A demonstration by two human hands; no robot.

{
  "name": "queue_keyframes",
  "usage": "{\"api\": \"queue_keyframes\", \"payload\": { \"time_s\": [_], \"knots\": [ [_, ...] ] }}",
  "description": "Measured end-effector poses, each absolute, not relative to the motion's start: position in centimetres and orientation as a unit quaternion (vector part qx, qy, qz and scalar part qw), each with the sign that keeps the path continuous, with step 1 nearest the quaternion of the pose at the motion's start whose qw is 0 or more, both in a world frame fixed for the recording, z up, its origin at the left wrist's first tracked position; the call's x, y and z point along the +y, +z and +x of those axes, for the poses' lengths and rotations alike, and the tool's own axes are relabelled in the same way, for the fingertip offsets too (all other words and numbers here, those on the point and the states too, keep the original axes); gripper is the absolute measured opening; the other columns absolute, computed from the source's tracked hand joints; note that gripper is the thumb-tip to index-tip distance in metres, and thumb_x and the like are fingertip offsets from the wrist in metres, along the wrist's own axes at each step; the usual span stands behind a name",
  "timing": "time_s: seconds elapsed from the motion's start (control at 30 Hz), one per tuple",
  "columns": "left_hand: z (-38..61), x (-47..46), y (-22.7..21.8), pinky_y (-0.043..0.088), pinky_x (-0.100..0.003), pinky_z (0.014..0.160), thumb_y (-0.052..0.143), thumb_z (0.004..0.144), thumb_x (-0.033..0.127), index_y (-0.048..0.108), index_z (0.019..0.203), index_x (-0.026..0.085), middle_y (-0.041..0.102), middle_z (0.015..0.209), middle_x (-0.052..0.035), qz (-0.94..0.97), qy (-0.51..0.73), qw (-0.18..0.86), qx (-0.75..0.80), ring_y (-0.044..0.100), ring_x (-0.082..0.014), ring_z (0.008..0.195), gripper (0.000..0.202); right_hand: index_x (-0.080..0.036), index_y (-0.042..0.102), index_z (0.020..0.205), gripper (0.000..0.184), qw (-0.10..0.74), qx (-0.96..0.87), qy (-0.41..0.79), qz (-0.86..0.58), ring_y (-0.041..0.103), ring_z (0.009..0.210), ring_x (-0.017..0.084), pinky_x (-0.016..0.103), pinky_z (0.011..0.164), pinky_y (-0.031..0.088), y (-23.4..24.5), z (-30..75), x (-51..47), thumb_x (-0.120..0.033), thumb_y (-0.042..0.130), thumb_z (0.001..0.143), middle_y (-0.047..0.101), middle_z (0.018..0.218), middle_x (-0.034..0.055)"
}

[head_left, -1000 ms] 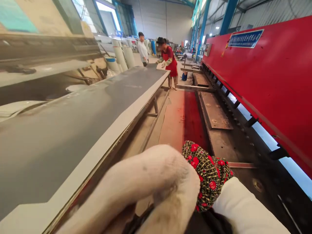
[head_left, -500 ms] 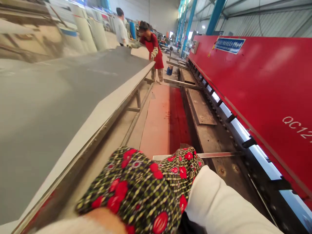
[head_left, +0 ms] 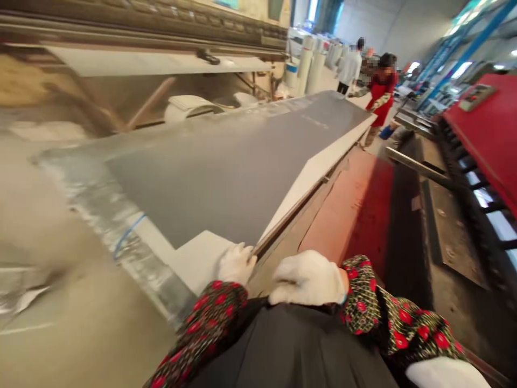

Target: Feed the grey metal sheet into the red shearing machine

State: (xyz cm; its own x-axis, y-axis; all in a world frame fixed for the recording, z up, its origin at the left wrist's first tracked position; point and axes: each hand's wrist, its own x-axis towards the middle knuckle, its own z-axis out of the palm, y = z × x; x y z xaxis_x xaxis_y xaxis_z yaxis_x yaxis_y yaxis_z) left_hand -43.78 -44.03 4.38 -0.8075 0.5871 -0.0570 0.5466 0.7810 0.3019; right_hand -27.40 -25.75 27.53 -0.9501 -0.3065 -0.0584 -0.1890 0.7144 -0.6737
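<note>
The left hand (head_left: 236, 264), in a white glove, closes its grip over the near corner of the grey sheet (head_left: 226, 172), which lies lengthwise on the tabletop (head_left: 291, 223). The right hand (head_left: 309, 277) hovers just beside that edge, its grip pressed together in a loose fist. A person in red (head_left: 382, 91) stands at the far end

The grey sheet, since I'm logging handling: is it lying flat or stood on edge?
Lying flat: the grey sheet shows its broad face up, left hand at its near end.
</note>
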Motion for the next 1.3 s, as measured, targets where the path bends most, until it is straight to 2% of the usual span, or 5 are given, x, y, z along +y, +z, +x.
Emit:
{"api": "queue_keyframes", "payload": {
  "time_s": [0.07, 0.17, 0.47, 0.8, 1.3],
  "knots": [
    [-45.1, -42.8, 3.7, 0.035, -0.043, 0.114, 0.053, 0.096, 0.033, 0.071, 0.121, 0.026, 0.057, 0.141, -0.0081, 0.329, 0.117, 0.061, 0.935, 0.044, -0.029, 0.134, 0.032, -0.018, 0.069, 0.093, 0.054, 0.086, 0.936, -0.334, -0.073, 0.056, 0.074, 0.012, 0.026, 0.067, 0.039, 25.3, -28.5, -23.7, -0.065, 0.044, 0.099, 0.064, 0.084, 0.0036],
    [-47.3, -39.8, 2.3, 0.031, -0.049, 0.115, 0.054, 0.095, 0.034, 0.07, 0.124, 0.029, 0.054, 0.145, -0.0074, 0.357, 0.117, 0.067, 0.924, 0.039, -0.0318, 0.139, 0.033, -0.017, 0.068, 0.095, 0.059, 0.124, 0.934, -0.334, 0.012, 0.057, 0.079, 0.015, 0.027, 0.073, 0.039, 21.4, -28.7, -21.0, -0.066, 0.037, 0.101, 0.065, 0.088, 0.005],
    [-52.1, -38.4, -1.5, 0.02, -0.054, 0.12, 0.056, 0.093, 0.031, 0.072, 0.109, 0.026, 0.052, 0.147, -0.0079, 0.45, 0.136, 0.065, 0.88, 0.039, -0.0321, 0.141, 0.023, -0.019, 0.05, 0.078, 0.057, 0.189, 0.868, -0.411, 0.207, 0.048, 0.067, 0.014, 0.03, 0.066, 0.035, 14.0, -27.7, -19.5, -0.071, 0.035, 0.097, 0.053, 0.07, 0.0012],
    [-52.9, -39.4, -0.6, 0.018, -0.053, 0.123, 0.056, 0.094, 0.029, 0.074, 0.106, 0.03, 0.051, 0.15, -0.0046, 0.465, 0.16, 0.097, 0.865, 0.036, -0.0309, 0.144, 0.022, -0.019, 0.05, 0.081, 0.054, 0.194, 0.845, -0.44, 0.235, 0.052, 0.066, 0.014, 0.028, 0.065, 0.038, 11.4, -30.1, -19.4, -0.07, 0.038, 0.094, 0.053, 0.072, 0.0004],
    [-57.8, -38.1, 1.3, 0.022, -0.055, 0.117, 0.051, 0.091, 0.02, 0.076, 0.1, 0.025, 0.053, 0.147, -0.0093, 0.494, 0.069, 0.081, 0.863, 0.042, -0.0331, 0.139, 0.027, -0.019, 0.048, 0.078, 0.047, 0.177, 0.85, -0.423, 0.261, 0.05, 0.061, 0.012, 0.027, 0.062, 0.036, 11.3, -29.2, -21.3, -0.062, 0.04, 0.096, 0.053, 0.067, -0.0002]
  ]
}}
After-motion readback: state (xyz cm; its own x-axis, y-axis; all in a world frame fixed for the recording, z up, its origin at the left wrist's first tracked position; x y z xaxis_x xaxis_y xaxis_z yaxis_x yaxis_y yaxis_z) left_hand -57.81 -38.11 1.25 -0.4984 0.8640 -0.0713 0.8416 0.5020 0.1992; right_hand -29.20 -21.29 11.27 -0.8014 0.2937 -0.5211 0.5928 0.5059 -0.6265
